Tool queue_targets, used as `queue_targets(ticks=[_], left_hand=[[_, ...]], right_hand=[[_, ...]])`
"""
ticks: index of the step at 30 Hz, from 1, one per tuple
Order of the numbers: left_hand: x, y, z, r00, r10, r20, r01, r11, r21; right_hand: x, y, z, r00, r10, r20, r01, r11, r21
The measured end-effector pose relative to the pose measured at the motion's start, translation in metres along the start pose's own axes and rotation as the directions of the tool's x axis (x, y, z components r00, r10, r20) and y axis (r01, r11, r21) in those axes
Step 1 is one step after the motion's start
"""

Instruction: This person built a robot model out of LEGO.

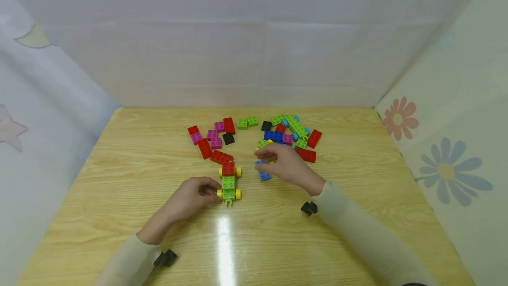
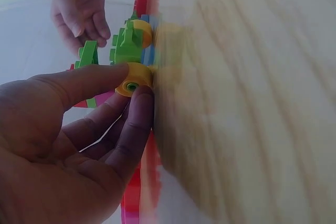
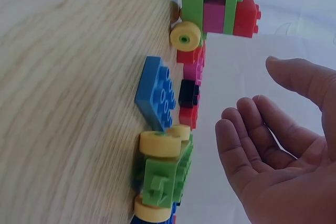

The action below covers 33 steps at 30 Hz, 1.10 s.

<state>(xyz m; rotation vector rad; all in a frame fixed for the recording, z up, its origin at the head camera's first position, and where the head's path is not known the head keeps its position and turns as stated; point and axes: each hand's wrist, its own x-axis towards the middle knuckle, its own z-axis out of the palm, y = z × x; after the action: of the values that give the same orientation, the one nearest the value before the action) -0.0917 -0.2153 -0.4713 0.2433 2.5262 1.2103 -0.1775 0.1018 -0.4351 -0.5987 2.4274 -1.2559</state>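
Observation:
My left hand (image 1: 189,197) pinches a yellow wheel (image 2: 137,73) of a toy brick car between thumb and fingers. This brick car (image 1: 228,183) stands on the table, with green bricks, a red one on top at the far end, and a hook at the near end. In the right wrist view a magenta layer (image 3: 214,13) shows within its stack. Relaxed and holding nothing, my right hand (image 1: 291,166) hovers over a light blue brick (image 3: 152,90) and a second green wheeled base (image 3: 159,179) with yellow wheels. From the head, that base is mostly hidden by the hand.
Red bricks (image 1: 204,148), magenta bricks (image 1: 216,143) and a black brick (image 1: 228,138) lie behind the car. Two small green bricks (image 1: 248,122) sit at the back. On the right are dark blue bricks (image 1: 273,136), a green base with blue wheels (image 1: 296,126) and more red bricks (image 1: 315,138).

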Motion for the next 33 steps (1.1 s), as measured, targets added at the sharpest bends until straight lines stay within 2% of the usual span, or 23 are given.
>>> queue_targets(ticks=[6,11,15,19,33], left_hand=[[-0.006,-0.003,-0.008,1.000,-0.001,-0.008,0.001,0.999,0.036],[-0.014,-0.007,-0.012,1.000,0.023,0.008,-0.023,0.999,0.045],[-0.021,-0.009,-0.013,1.000,0.015,0.022,-0.016,0.999,0.038],[-0.026,-0.012,-0.016,1.000,0.006,0.007,-0.006,0.999,0.037],[-0.028,-0.025,-0.038,0.998,-0.049,-0.047,0.053,0.995,0.087]], right_hand=[[-0.004,0.005,-0.006,1.000,0.009,-0.015,-0.009,1.000,-0.001],[-0.004,0.010,-0.008,0.999,0.031,-0.034,-0.032,0.999,-0.016],[-0.006,0.014,-0.012,0.999,0.034,-0.040,-0.035,0.999,-0.016],[-0.007,0.017,-0.014,0.998,0.034,-0.044,-0.034,0.999,-0.005],[-0.007,0.019,-0.016,0.998,0.041,-0.051,-0.042,0.999,-0.002]])
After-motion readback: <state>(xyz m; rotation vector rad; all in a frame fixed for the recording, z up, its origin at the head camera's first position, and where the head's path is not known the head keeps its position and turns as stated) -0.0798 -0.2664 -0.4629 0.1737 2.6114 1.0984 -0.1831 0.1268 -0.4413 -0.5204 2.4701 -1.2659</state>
